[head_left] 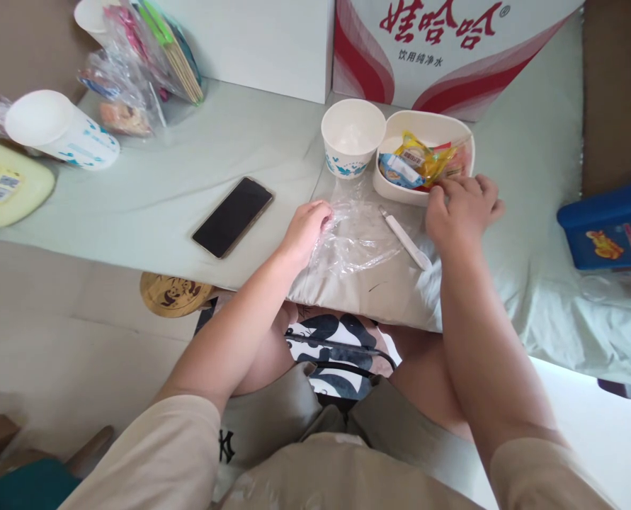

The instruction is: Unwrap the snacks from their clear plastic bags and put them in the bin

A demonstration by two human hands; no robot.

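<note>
Looking down at the tabletop, spread with a pale green cloth, we find both hands at work near its front edge. The left hand is nearly closed, thumb and fingers drawn together on the edge of the crumpled clear plastic, which lies flat in front of us. The right hand is partly open, its fingers bent at the near right corner of the white tub; we cannot tell whether it grips the rim or has hold of anything inside. In that tub we make out a yellow packet and a blue packet, with some red and pink wrapping at the right. A paper cup stands just beside the tub on its left, and a slim white tool lies aslant between the hands, against the plastic. Further left we have a dark-screened phone, then another paper cup and a pale yellow bottle near some bagged snacks. Behind the tub stands a white carton with red waves, and at the far right we notice a blue package.
</note>
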